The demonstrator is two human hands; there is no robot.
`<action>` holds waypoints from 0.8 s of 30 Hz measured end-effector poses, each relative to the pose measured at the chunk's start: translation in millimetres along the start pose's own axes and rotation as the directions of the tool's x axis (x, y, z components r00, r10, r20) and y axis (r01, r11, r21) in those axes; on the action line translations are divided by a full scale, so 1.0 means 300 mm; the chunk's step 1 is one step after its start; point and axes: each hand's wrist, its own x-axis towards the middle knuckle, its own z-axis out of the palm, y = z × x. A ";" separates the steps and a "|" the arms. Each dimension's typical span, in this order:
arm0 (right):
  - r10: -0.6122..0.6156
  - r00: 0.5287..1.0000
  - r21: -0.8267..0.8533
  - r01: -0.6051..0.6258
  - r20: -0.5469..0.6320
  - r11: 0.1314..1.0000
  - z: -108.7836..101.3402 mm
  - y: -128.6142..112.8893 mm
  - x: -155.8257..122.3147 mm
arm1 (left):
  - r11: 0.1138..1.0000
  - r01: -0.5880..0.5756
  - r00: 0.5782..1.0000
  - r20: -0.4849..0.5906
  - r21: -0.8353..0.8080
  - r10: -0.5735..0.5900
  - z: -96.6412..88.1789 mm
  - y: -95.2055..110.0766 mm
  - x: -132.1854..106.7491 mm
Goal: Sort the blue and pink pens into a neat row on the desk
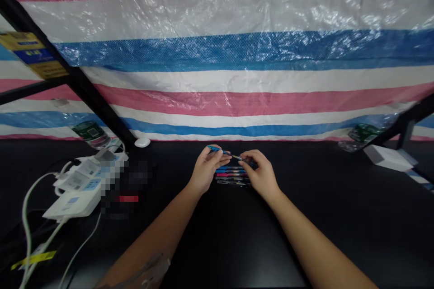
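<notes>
Head view: the left hand (206,172) and right hand (260,177) meet above a black table (339,226), their fingers clamped from either side on a slim blue pen (224,151). The pen slants slightly across the small gap between the hands; holding it at both ends appears to steady it for close handling. Its glossy blue barrel narrows toward the right fingers. Just below the fingers, a row of coloured pens (232,175) lies side by side, seemingly aligned for tidy keeping. Well left of the fingers sits a white power strip (77,189).
</notes>
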 end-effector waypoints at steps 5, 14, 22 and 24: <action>0.031 0.998 -0.013 -0.031 -0.063 0.999 -0.011 0.020 0.009 | 0.997 -0.057 0.994 -0.092 -0.051 0.053 -0.016 0.014 0.017; 0.040 0.999 0.016 -0.040 0.004 0.999 0.008 -0.009 -0.003 | 1.000 0.000 1.000 0.009 0.030 0.000 0.001 -0.013 -0.003; 0.150 0.987 0.121 -0.156 0.063 0.980 0.016 -0.037 -0.017 | 0.989 0.032 0.999 0.038 0.142 -0.037 0.002 -0.042 -0.014; 0.215 0.968 0.155 -0.234 0.125 0.960 0.013 -0.043 -0.017 | 0.987 0.035 0.998 0.037 0.154 -0.041 0.000 -0.037 -0.013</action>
